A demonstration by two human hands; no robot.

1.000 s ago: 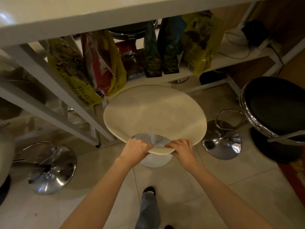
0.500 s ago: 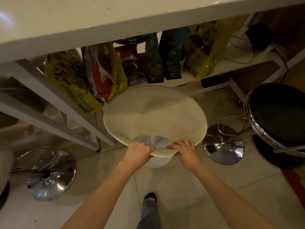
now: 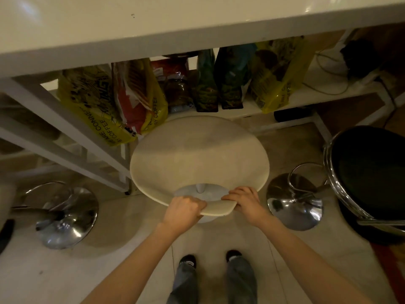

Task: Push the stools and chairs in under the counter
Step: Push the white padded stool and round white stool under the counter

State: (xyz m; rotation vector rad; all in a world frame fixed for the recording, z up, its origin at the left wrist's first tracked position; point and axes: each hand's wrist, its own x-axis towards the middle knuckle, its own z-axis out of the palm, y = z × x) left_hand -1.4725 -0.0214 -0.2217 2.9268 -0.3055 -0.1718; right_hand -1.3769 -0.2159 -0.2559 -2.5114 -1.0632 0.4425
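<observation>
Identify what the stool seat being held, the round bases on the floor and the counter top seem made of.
Beige stool seat: matte, fuzzy-looking, probably fabric or suede-like cover. Round stool bases: mirror-bright, likely chromed metal. Counter top: glossy white with highlights; laminate or stone, unclear.

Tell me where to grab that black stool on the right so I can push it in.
Grip the black stool by its chrome rim on the near side, one hand each side, approaching from the floor side opposite the counter. The raised rim offers an edge to hold.

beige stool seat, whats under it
Through the cutout in the beige stool seat, gripped at its near edge by the left hand and right hand, a white post and round base show. The seat covers the rest.
</observation>
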